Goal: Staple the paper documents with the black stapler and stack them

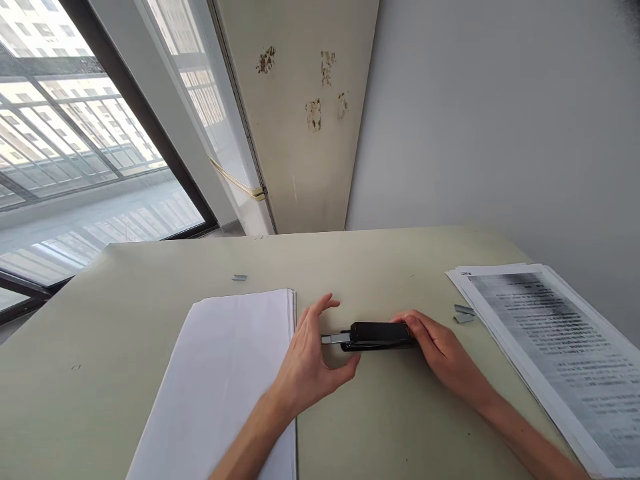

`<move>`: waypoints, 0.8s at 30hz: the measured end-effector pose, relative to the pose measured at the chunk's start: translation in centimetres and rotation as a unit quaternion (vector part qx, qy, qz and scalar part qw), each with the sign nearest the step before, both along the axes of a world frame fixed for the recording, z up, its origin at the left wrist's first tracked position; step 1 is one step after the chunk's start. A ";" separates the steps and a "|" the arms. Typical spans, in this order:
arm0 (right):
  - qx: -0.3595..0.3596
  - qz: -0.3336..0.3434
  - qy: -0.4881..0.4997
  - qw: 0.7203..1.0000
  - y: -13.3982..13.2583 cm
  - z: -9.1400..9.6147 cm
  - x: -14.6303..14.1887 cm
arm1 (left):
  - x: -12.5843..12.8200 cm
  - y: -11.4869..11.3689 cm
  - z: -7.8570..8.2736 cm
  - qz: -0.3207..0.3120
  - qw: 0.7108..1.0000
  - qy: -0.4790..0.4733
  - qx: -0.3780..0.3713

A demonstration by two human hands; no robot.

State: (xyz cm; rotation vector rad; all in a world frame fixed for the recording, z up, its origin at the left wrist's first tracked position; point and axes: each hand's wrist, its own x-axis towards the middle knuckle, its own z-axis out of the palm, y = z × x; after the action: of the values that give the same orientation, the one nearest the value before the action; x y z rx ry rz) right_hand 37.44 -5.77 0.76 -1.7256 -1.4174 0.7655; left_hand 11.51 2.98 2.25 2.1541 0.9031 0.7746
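Note:
A black stapler [377, 335] lies on its side on the pale green table [400, 260], its metal staple tray sticking out toward the left. My right hand [440, 347] grips the stapler's right end, fingers curled over it. My left hand [313, 357] hovers at the metal tip, fingers curved and apart, thumb under the tray, holding nothing I can see.
A stack of blank white paper [225, 373] lies left of my hands. A stack of printed sheets [555, 347] lies at the right edge. Loose staple strips [464, 313] rest near the printed stack, and another strip [239, 277] behind the blank paper. A window is at left.

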 end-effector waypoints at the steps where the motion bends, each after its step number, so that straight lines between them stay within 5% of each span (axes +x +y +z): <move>1: 0.002 0.000 0.000 1.000 0.0 0.0 0.0 | 0.0 0.0 0.0 -0.001 1.000 -0.001 0.004; 16: 0.020 0.000 -0.028 0.999 -0.4 0.7 -0.4 | -0.1 1.0 -0.6 -0.011 0.992 0.013 0.123; 24: 0.028 -0.002 -0.037 0.999 -0.3 1.2 -0.6 | -0.3 1.1 -0.2 -0.019 0.993 0.003 0.116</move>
State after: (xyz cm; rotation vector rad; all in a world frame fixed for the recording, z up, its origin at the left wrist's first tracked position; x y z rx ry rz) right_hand 36.89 -6.07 1.92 -1.7288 -1.4704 0.6612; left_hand 11.25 4.05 2.04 2.3684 0.8049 0.8921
